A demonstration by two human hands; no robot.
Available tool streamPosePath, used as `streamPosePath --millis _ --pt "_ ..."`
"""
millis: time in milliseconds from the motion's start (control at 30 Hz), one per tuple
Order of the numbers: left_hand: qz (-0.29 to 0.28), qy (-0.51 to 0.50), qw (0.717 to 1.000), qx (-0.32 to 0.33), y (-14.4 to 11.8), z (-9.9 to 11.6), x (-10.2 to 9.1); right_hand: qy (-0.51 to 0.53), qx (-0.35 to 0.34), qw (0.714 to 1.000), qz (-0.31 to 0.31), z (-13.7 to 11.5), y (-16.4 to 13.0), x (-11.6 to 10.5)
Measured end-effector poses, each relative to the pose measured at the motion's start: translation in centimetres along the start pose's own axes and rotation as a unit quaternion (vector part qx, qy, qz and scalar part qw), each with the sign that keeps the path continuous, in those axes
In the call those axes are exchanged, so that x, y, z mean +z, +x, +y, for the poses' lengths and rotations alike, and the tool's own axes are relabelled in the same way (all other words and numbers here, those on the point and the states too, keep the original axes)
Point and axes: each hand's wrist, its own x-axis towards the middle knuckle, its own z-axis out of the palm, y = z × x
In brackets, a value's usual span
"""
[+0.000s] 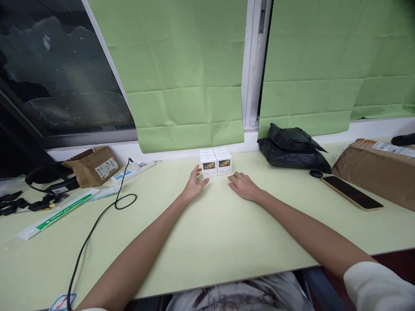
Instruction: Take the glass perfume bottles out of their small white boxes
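Small white boxes (209, 169), each front bearing a dark picture with a golden shape, stand in two rows side by side at the back of the table. My left hand (193, 185) is at their front left corner, thumb and fingers apart and holding nothing. At the front right corner is my right hand (244, 185), palm down and low over the table, its fingers loosely bent and nothing visible in them. Whether either hand touches a box, I cannot tell.
Left: an open cardboard box (94, 167), a power strip (132, 172), a black cable (97, 220), and a plastic-wrapped strip (60, 214). Right: black plastic bags (292, 149), a phone (352, 192) and a brown parcel (378, 168). Green blinds (191, 77) hang behind the table (207, 242).
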Motion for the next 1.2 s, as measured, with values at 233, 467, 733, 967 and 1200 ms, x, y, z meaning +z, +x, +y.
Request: streamPosePath --millis 233,467,733,967,1200 --pt "0.006 0.051 0.996 0.066 -0.7 0.1 0.6 -0.001 -0.002 1.000 0.004 -0.1 -0.1 -0.1" --pt "0.050 0.007 0.996 0.075 -0.5 0.6 0.5 0.002 -0.002 1.000 -0.005 -0.1 -0.1 -0.2" --pt "0.135 0.099 0.983 0.078 -0.5 1.9 0.9 -0.016 -0.006 1.000 0.002 -0.2 0.0 -0.2" --pt "0.100 0.032 0.994 0.017 -1.4 2.8 0.8 -0.008 -0.007 1.000 -0.003 -0.1 -0.1 -0.1" --pt "0.063 -0.049 0.997 -0.010 -2.5 2.6 0.0 -0.009 -0.002 1.000 -0.004 -0.1 0.0 0.0"
